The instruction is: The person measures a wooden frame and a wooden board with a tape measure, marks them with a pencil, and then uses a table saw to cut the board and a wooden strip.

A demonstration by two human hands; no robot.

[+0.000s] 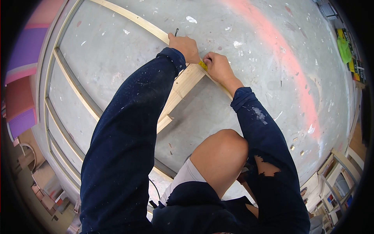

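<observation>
The yellow measuring tape lies between the two hands, at the upper end of the wide wooden board, where it meets the slim wooden rail. The right hand has its thumb and fingertips drawn together on the tape's near side, pinching it. The left hand is just beyond the tape's other side, its back turned up and its fingers curled under; a thin dark tool pokes up beside it. Whether those fingers grip the tool, the tape or the rail, I cannot tell.

The main risk, as I judge it, is a false reading: the tape is narrow and held in a small pinch, so a slight roll of the right fingertips could twist it or slide it off the wood's edge. A nudge from the left hand could also shift the board — nothing visible clamps it.

Both arms reach forward and converge. The left forearm passes over the rails, its wrist bent inward; the right comes in from the other side, its wrist fairly straight above the rail's near stretch. A bent knee rises between them, near the board's lower end. Around all this is the grey floor, with a faded pink stripe and small wood offcuts to the right.
</observation>
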